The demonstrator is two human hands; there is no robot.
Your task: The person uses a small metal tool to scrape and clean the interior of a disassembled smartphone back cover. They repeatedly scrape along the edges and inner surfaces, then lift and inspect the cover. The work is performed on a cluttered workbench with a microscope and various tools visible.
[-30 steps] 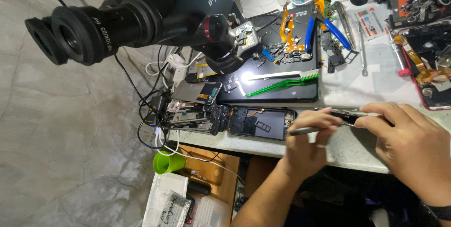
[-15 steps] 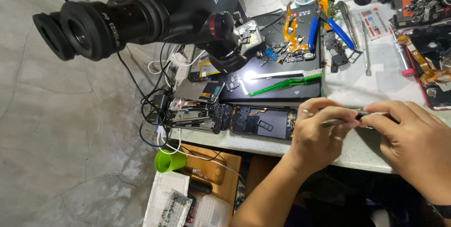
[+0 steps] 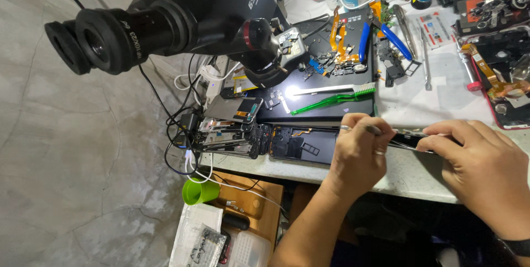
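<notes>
- Since the earlier frame, both hands have been shifted a bit along the bench edge, with the thin dark phone part (image 3: 411, 136) kept pinched between them.
- Looks like mid-job: the part is held just above the white worktop (image 3: 441, 87), nothing fitted yet as far as can be seen.
- Left hand (image 3: 359, 154) is curled tight around a slim metal tool (image 3: 373, 129).
- Right hand (image 3: 486, 167) is closed narrow on the part's other end.
- An opened phone frame (image 3: 301, 144) is left lying beside, under the microscope (image 3: 182, 16).

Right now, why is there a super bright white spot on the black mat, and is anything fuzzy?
In the head view, a lamp under the microscope glares white on the black mat beside the green brush. The eyepieces look big and slightly soft. The left hand and right hand are sharp.
</notes>
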